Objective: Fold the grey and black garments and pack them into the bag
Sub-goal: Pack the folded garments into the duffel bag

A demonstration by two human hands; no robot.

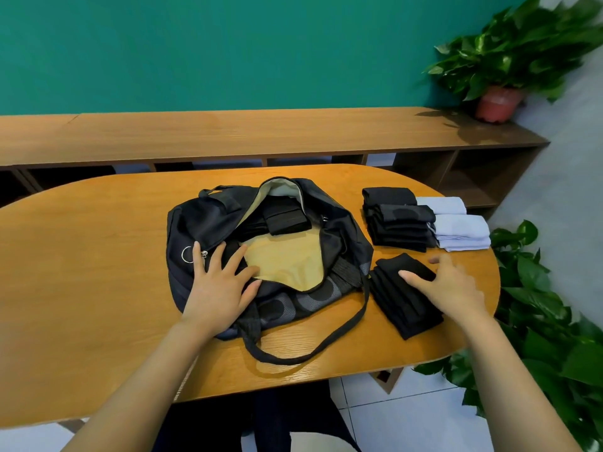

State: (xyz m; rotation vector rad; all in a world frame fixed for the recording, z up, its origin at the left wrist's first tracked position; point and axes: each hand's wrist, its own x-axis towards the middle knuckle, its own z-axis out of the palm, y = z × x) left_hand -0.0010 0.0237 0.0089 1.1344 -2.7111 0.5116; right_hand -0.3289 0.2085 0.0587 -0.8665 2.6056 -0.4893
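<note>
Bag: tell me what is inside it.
Folded black garments lie on the tan lining at the far end of the bag. Anything beneath them or under the sides is covered.

An office-like room: oval wooden table (98,262), low open shelving (456,171), teal wall (228,50), potted plants (512,60).

Black bag (208,223) (tan lining), black and grey garments (399,228).

open black bag (208,223) (tan-lined) beside folded black garments (399,228).
</note>
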